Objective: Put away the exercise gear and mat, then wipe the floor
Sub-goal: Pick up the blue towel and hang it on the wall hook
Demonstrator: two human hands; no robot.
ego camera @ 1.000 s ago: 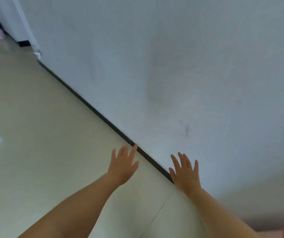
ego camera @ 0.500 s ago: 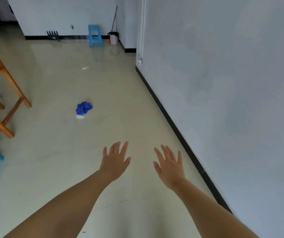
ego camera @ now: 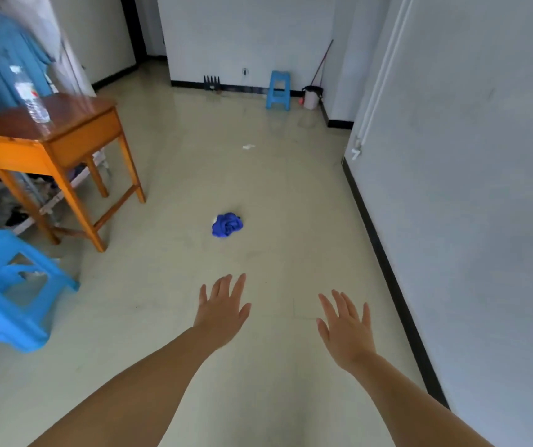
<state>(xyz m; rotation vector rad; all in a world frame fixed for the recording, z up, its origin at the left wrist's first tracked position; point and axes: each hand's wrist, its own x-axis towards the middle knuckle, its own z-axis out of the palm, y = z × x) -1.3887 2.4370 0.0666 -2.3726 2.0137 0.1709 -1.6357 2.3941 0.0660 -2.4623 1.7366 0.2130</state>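
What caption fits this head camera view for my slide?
Both empty hands, left hand and right hand, reach out open above the floor toward a crumpled blue cloth.

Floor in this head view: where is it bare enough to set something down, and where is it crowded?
Bare: the strip between the blue cloth and the right wall's black baseboard, and the patch before both open hands. Crowded: the left side, with the wooden table, near blue stool and clutter beneath.

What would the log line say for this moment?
left hand: open, empty | right hand: open, empty | blue cloth: crumpled on floor, ahead of hands | mat: not seen
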